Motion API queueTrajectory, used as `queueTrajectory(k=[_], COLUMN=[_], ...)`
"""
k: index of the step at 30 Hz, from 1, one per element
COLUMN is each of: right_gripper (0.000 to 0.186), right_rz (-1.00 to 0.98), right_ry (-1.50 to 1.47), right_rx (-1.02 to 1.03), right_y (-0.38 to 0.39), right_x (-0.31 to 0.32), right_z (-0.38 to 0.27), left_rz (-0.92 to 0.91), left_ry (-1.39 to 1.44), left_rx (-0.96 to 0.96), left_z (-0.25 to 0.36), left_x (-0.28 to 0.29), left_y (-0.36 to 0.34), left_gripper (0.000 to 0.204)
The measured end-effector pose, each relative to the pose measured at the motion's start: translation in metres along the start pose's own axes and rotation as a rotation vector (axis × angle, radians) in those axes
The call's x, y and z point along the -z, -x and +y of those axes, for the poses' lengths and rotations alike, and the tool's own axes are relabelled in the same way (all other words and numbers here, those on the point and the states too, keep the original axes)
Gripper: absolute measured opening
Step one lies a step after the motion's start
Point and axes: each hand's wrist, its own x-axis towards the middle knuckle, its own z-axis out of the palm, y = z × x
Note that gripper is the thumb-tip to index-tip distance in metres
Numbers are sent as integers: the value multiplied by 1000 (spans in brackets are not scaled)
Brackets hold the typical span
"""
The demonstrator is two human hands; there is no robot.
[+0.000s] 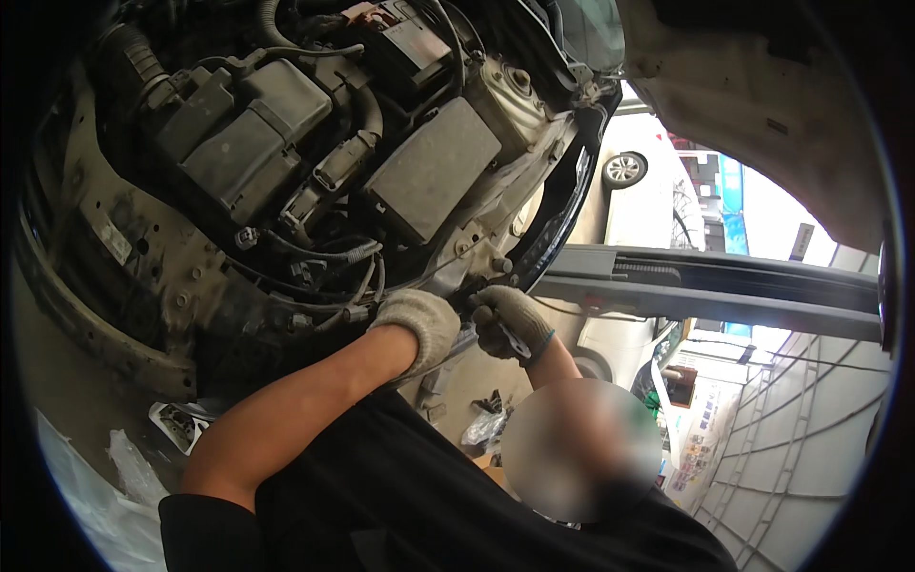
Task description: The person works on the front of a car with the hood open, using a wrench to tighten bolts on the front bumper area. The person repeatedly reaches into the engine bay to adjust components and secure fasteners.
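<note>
My left hand (pixel 419 322), in a pale knitted glove, reaches into the front corner of a car's engine bay beside a metal bracket (pixel 443 279). Its fingers are hidden behind the back of the glove and the body edge. My right hand (pixel 507 322), in a grey-coated glove with a blue cuff edge, is close by on the right. Its fingers are curled around a silver wrench (pixel 516 341), whose end sticks out below the palm. Where the wrench's other end sits is hidden. Wires with a connector (pixel 355 313) run just left of my left hand.
A black fuse box cover (pixel 434 170), an engine air box (pixel 253 133) and a battery (pixel 396 43) fill the bay. The front crossmember (pixel 172 276) curves along the left. A grey lift post (pixel 705 286) stands at right. Clear plastic sheeting (pixel 95 496) lies lower left.
</note>
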Motion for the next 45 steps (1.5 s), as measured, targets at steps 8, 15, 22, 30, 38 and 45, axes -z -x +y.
queueTrajectory(k=[8, 15, 22, 30, 38, 45], right_gripper=[32, 15, 24, 36, 33, 15], right_rz=[-228, -53, 167, 209, 219, 213], right_ry=[-456, -380, -17, 409, 1014, 1464], right_rx=[161, 481, 754, 785, 1060, 1141], right_y=[-34, 8, 26, -5, -4, -21], right_x=[6, -6, 18, 63, 77, 65], right_z=[36, 56, 81, 84, 44, 16], left_rz=[-3, -45, 4, -110, -236, -207], left_ry=[-29, -59, -135, -110, -248, -206], left_rx=[34, 67, 114, 423, 524, 407], left_z=[4, 15, 21, 47, 64, 52], left_x=[2, 20, 6, 14, 18, 21], left_y=[6, 8, -12, -7, -16, -17], left_gripper=[26, 28, 35, 47, 55, 49])
